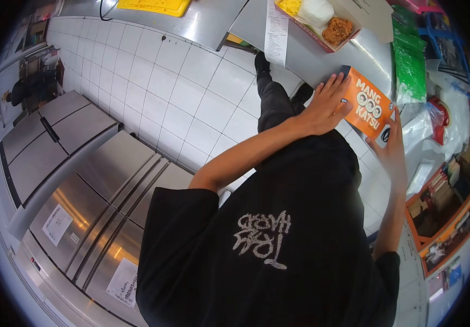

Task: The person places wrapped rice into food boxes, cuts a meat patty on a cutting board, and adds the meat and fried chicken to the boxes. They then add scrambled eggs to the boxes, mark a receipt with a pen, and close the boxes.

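Orange box (370,104): at front edge of worktop (311,61); food tray (312,31) behind, bags (409,68) to R, tiled floor (191,87) L. Left hand (326,106): fingers spread flat on box end. Right hand (392,150): fingers gripping opp. corner.

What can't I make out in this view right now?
Head view:
- Box contents: nothing of the inside shows; left hand covers one end.
- Right hand: fingers partly behind the box, grip unclear.
- Receipt print: too small to read.
- Food tray: cut off by the top edge.
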Tool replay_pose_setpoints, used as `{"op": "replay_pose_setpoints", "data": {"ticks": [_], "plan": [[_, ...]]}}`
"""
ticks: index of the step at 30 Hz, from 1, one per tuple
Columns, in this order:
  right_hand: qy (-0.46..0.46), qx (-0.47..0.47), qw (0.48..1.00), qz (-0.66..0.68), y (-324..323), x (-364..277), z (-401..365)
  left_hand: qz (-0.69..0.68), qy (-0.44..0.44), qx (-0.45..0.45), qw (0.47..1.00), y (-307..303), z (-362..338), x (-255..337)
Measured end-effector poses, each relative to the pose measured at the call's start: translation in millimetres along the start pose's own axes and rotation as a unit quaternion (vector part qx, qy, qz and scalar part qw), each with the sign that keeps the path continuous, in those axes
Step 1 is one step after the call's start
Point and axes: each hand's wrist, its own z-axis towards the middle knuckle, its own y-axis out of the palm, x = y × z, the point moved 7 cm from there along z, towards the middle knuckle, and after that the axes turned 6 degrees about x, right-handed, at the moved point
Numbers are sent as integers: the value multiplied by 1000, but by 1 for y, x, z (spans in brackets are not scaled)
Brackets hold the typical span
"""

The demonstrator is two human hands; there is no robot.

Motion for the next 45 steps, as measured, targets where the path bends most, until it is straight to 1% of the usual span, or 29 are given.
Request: {"op": "replay_pose_setpoints", "data": {"ticks": [1,2,3,5,7,9,10,12,13,15,16,18,20,22,24,25,27,28,29,31,33,34,36,38,39,40,42,44,45], "plan": [[-36,21,999,-34,-1,-4,4,-1,-1,-2,1000,6,1,-1],[-89,30,991,-93,-2,-7,9,70,9,31,997,5,4,-1],[-89,30,991,-95,-4,-9,15,141,20,65,988,4,8,-3],[-126,-22,980,-153,3,-24,21,159,25,66,985,7,11,-15],[-130,-21,979,-156,8,-29,27,177,33,66,982,8,10,-13],[-139,-15,983,-123,11,-30,30,245,57,112,961,-2,8,3],[-142,-5,985,-96,12,-27,31,246,59,114,961,-12,13,15],[-148,-1,985,-90,15,-19,34,252,205,20,946,-8,16,52],[-153,1,985,-82,15,-17,33,252,202,20,946,-5,22,53],[-156,-9,984,-86,15,-16,33,381,230,-60,894,18,37,51],[-156,-15,983,-92,15,-16,35,383,229,-58,893,19,42,54],[-150,-16,985,-81,12,-14,35,373,198,-122,898,27,49,50],[-140,-17,987,-71,12,-12,35,367,205,-132,898,27,50,50],[-143,4,987,-75,12,-12,32,359,210,-143,898,27,49,42],[-149,18,985,-82,16,-7,29,335,288,-123,889,22,40,41],[-158,34,983,-89,16,-6,29,334,289,-122,889,15,36,37],[-167,41,981,-87,17,-6,28,266,333,-156,891,1,20,35],[-174,49,980,-84,16,-7,27,267,334,-156,891,-2,16,26],[-174,50,980,-84,15,-7,28,239,331,-165,898,-5,13,19],[-170,35,982,-79,13,-10,29,209,329,-175,904,-7,10,15],[-170,28,980,-97,9,-16,29,176,318,-142,921,-9,9,14],[-172,20,978,-115,9,-18,29,174,318,-142,921,-7,9,11],[-176,20,978,-106,11,-15,28,197,354,-113,907,-5,10,8],[-185,21,978,-95,10,-13,30,219,363,-107,899,-3,14,2],[-195,19,974,-114,10,-14,29,239,373,-103,890,-2,13,1],[-206,19,969,-133,11,-16,28,241,370,-101,891,-1,14,-1],[-200,11,972,-126,13,-16,28,223,390,-82,890,-3,14,2],[-190,5,974,-120,19,-12,26,235,380,-70,892,-2,12,1],[-192,18,972,-134,24,-10,25,244,372,-57,894,0,12,-1]]}}
